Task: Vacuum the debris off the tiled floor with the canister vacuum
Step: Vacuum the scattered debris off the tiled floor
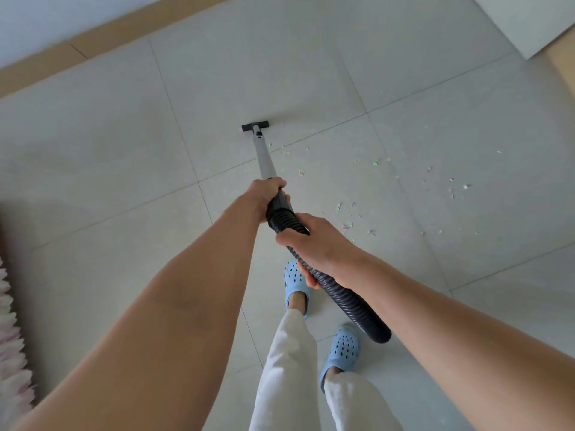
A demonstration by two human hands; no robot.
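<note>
The left hand [263, 194] wraps curled fingers around the grey rigid wand [264, 157] at its black cuff. The right hand [314, 244] grips the black ribbed hose [351, 301]; its fingertips are hidden beneath the hose. The black flat floor nozzle [255, 126] rests on the pale grey tiled floor [124, 144]. Green and pink paper scraps [378, 163] lie right of the wand. The canister is out of view.

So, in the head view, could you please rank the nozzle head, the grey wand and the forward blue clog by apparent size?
1. Grey wand, longest.
2. Forward blue clog; nearer the camera, so unsure.
3. Nozzle head, smallest and farthest.
</note>
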